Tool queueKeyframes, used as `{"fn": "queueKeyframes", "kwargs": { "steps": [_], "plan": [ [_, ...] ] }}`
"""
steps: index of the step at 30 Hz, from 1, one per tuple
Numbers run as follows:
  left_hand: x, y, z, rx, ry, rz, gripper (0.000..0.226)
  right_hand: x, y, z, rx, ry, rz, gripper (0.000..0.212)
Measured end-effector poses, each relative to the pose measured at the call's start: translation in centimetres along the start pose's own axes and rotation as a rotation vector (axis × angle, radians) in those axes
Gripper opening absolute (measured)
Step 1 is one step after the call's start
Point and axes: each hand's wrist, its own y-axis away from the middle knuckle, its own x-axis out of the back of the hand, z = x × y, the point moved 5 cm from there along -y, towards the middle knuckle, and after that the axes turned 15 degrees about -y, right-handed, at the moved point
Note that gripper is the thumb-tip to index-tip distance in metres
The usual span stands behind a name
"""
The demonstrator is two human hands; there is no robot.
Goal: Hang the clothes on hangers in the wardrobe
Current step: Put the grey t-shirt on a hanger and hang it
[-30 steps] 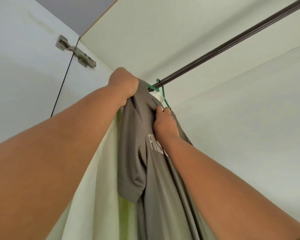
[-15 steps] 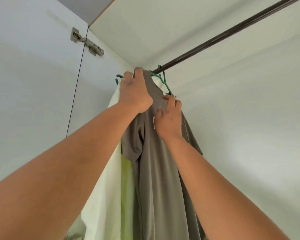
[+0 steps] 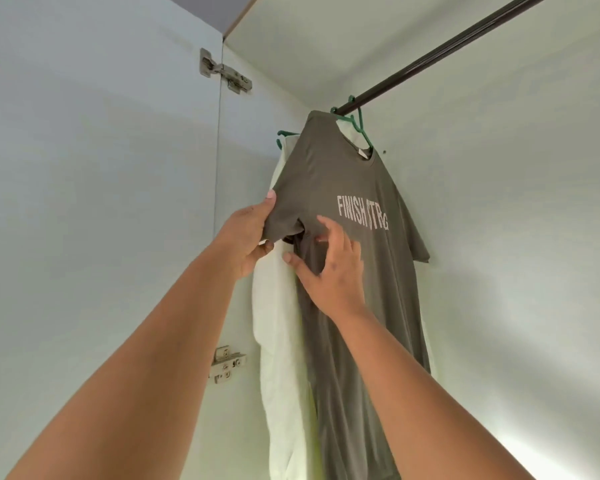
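A grey shirt (image 3: 347,188) hangs on a green hanger (image 3: 360,128), and the hook of this hanger sits over the dark rod (image 3: 447,51) near the top of the wardrobe. White letters are printed across the chest of the shirt; a fold hides part of the second word.

The left hand (image 3: 248,237) holds the left sleeve of the shirt. The thumb lies on the front of the cloth and the other fingers are curled behind it, so the grip is closed on the sleeve. The right hand (image 3: 329,268) rests on the front of the shirt just below the armpit. Its fingers are spread and rather straight; they press the cloth, and this grip is open.

Behind the grey shirt, touching it, hangs a pale shirt (image 3: 278,323) on a second green hanger (image 3: 284,137), of which only a small part shows. A yellow-green strip of cloth is seen between the two shirts lower down.

On the left stands the open wardrobe door (image 3: 84,202), with an upper hinge (image 3: 226,72) and a lower hinge (image 3: 226,364) at its edge.
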Motion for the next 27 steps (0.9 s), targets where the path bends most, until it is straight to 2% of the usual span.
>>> {"fn": "queueKeyframes", "kwargs": {
  "steps": [1,4,7,9,10,12,14,16,20,25,27],
  "plan": [
    [0.4,0.6,0.4,-0.018,-0.005,-0.008,0.03,0.2,-0.1,-0.7,0.019,0.026,0.015,0.052],
    [1.6,2.0,1.6,-0.029,0.121,-0.013,0.032,1.2,-0.6,-3.4,0.119,0.055,0.127,0.008],
    [3.1,3.7,2.7,-0.035,0.413,-0.01,0.043,1.9,-0.6,-5.1,0.058,0.018,0.2,0.012],
    [4.2,5.2,2.8,-0.036,0.471,0.021,0.045,1.6,0.2,-5.6,-0.045,0.031,0.177,0.013],
    [4.7,5.9,2.7,-0.035,0.367,0.051,0.042,1.1,0.8,-6.0,-0.105,0.029,0.142,0.014],
    [5.8,7.6,2.1,-0.085,-0.056,0.132,0.036,-0.2,2.6,-7.5,-0.18,0.022,0.061,0.02],
    [7.6,9.8,1.2,-0.242,-0.562,0.221,0.033,-1.9,4.6,-10.1,-0.182,0.041,0.022,0.024],
    [10.1,12.7,0.2,-0.33,-0.865,0.251,0.033,-4.0,6.6,-13.4,-0.195,0.023,-0.006,0.025],
    [17.7,19.4,-0.7,-0.274,-0.999,0.311,0.041,-9.1,10.5,-20.8,-0.25,-0.13,-0.033,0.025],
    [30.5,31.9,1.6,-0.315,-1.346,0.559,0.045,-16.0,15.9,-33.1,-0.261,-0.412,-0.03,0.024],
    [36.3,36.7,2.7,-0.263,-1.482,0.659,0.045,-19.1,18.8,-39.0,-0.247,-0.541,-0.08,0.024]
  ]
}}
